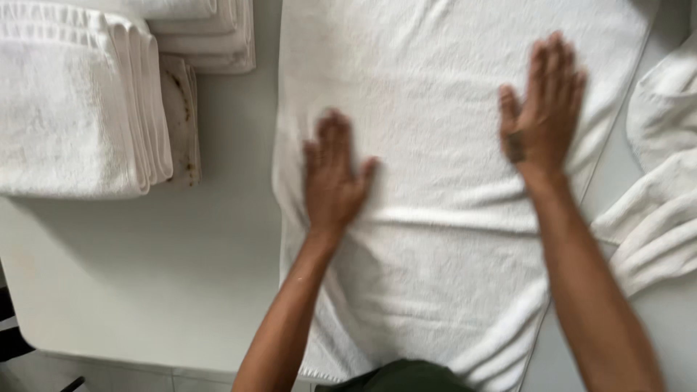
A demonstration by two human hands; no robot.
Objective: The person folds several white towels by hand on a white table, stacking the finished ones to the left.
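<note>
Inside towel edges, flat hands

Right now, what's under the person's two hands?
Both the left hand and the right hand lie flat, fingers spread, on a spread-out white towel. It lies on a pale table. The towel hides the tabletop beneath it; the hands hide parts of the towel.

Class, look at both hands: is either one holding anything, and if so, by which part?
Nothing is held. The left hand and right hand lie flat, fingers spread, on the white towel.
</note>
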